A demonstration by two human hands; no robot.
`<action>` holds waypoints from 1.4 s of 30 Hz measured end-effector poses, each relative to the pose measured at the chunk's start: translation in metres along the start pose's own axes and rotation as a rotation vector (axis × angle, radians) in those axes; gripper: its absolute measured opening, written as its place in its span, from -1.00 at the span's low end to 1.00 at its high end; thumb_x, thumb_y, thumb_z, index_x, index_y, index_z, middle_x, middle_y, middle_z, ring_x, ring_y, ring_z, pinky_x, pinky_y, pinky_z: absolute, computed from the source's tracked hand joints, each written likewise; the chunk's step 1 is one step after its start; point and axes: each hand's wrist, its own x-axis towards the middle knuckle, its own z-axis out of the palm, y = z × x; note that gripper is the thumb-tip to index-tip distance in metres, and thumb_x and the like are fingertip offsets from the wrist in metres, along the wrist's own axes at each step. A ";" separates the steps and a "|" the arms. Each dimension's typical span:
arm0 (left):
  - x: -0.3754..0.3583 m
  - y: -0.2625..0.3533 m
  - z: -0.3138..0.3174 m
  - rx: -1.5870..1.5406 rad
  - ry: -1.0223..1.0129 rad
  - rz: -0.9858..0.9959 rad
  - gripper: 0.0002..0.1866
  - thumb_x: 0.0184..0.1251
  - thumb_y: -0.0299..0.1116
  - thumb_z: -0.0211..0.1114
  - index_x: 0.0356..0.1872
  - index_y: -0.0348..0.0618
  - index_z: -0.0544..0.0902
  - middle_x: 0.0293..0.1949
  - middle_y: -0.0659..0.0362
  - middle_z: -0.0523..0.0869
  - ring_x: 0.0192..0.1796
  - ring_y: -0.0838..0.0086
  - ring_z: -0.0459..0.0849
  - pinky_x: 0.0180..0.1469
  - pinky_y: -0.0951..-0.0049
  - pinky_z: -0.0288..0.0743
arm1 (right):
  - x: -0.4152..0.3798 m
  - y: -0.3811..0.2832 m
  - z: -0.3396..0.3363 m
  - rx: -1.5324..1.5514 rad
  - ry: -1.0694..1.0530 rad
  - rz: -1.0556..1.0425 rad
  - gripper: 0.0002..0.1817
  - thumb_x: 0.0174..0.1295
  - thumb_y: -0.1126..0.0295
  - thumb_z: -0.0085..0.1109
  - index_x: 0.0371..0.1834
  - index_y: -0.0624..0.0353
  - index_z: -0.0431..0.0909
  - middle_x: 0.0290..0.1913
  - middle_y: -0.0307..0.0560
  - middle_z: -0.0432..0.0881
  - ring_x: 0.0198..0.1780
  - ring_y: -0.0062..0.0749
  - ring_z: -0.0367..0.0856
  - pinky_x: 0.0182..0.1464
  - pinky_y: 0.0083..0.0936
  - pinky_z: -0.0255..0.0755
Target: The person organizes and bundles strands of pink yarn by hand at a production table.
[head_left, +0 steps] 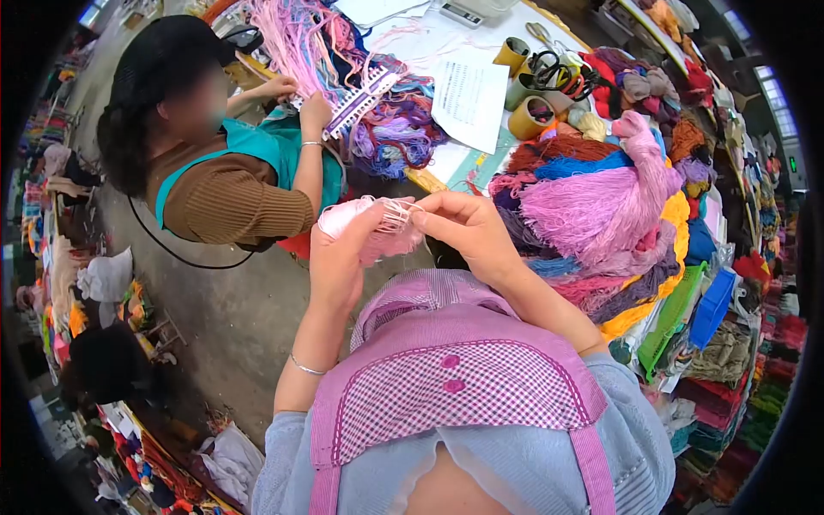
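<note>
A bundle of pale pink yarn (388,243) is held up in front of my apron, near the table's front edge. My left hand (341,249) is wrapped round the bundle's left side, its thumb lying along the top. At the bundle's upper right, my right hand (468,227) pinches a light strand between thumb and index finger. Several loose strands cross the top of the bundle between both hands. The palm side of my left hand is hidden by the yarn.
At left a co-worker (232,180) in a teal apron handles threads by a white-purple rack (360,105). The table (412,43) bears a printed sheet (470,103), scissors, yellow cones (530,118) and a pink-purple yarn hank (592,202). Green (672,322) and blue baskets (711,307) stand right.
</note>
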 end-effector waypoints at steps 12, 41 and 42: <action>-0.010 -0.002 0.010 -0.011 -0.007 0.036 -0.77 0.29 -0.46 0.25 -0.10 -0.41 0.64 -0.08 -0.01 0.71 -0.10 0.43 0.70 0.01 0.45 0.55 | -0.014 -0.006 0.004 0.104 0.010 -0.045 -0.84 0.32 0.46 0.11 -0.15 0.33 0.59 -0.21 -0.13 0.69 -0.17 -0.61 0.61 -0.09 -0.67 0.44; -0.004 0.000 0.004 -0.150 0.066 0.041 -0.75 0.34 -0.48 0.14 -0.07 -0.43 0.64 -0.08 0.01 0.71 -0.08 0.41 0.70 -0.01 0.44 0.58 | 0.011 0.008 0.005 0.214 -0.023 0.022 -0.74 0.31 0.35 0.16 -0.05 0.30 0.58 -0.14 -0.21 0.65 -0.13 -0.68 0.56 -0.05 -0.67 0.39; -0.003 -0.002 0.003 -0.142 0.049 0.043 -0.74 0.35 -0.47 0.14 -0.07 -0.43 0.63 -0.08 0.01 0.71 -0.08 0.41 0.70 0.00 0.44 0.58 | 0.011 0.003 0.010 0.175 -0.026 0.052 -0.76 0.29 0.33 0.20 -0.10 0.25 0.59 -0.22 -0.26 0.67 -0.21 -0.72 0.57 -0.14 -0.70 0.40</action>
